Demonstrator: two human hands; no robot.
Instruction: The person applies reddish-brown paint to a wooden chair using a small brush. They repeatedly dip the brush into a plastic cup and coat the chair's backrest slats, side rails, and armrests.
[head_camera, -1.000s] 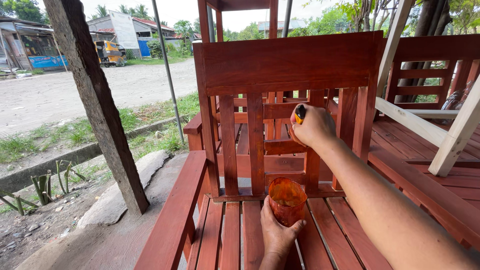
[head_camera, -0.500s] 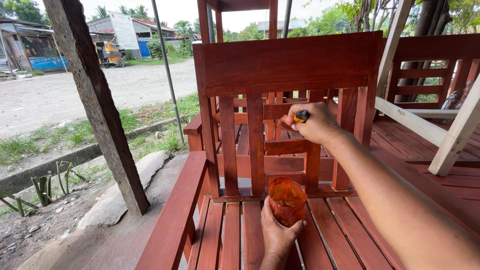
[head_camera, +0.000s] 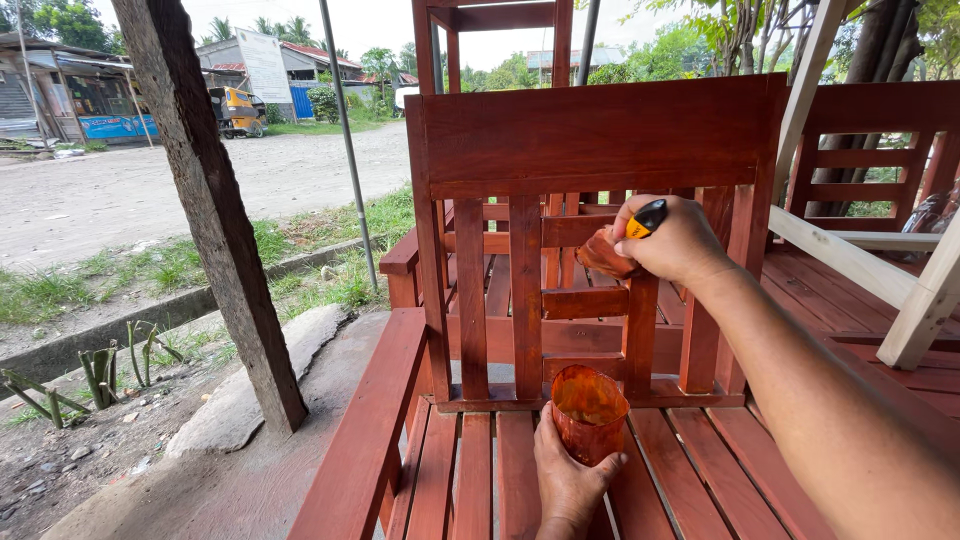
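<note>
Fingers of the right hand (head_camera: 672, 240) are clenched around a brush (head_camera: 622, 245) with a yellow-and-black handle; its stain-soaked head presses against the top of a vertical slat (head_camera: 640, 330) in the backrest of a red-brown wooden chair (head_camera: 600, 135). Fingers of the left hand (head_camera: 568, 478) wrap the lower part of a cup (head_camera: 589, 410), a clear container coated inside with orange-red stain, held just above the seat slats (head_camera: 480, 480) and directly below the brush.

Judging by colour, the work looks well along: the wide top rail, the visible slats, the armrest (head_camera: 365, 440) and the seat all carry an even reddish coat, with no bare wood showing on this chair. What is left appears to be touch-up on the inner slats and cross pieces near the brush; hidden faces cannot be judged. More furniture of the same colour stands behind and to the right, beside a pale unpainted beam (head_camera: 850, 255).

Across the road, a blue banner (head_camera: 115, 126) hangs low along a shopfront at far left, a tall white rectangular sign board (head_camera: 265, 65) stands by the houses, and a blue panel (head_camera: 302, 102) sits just right of it. Their markings are too small to make out. A rough wooden post (head_camera: 215, 220) leans in the foreground.
</note>
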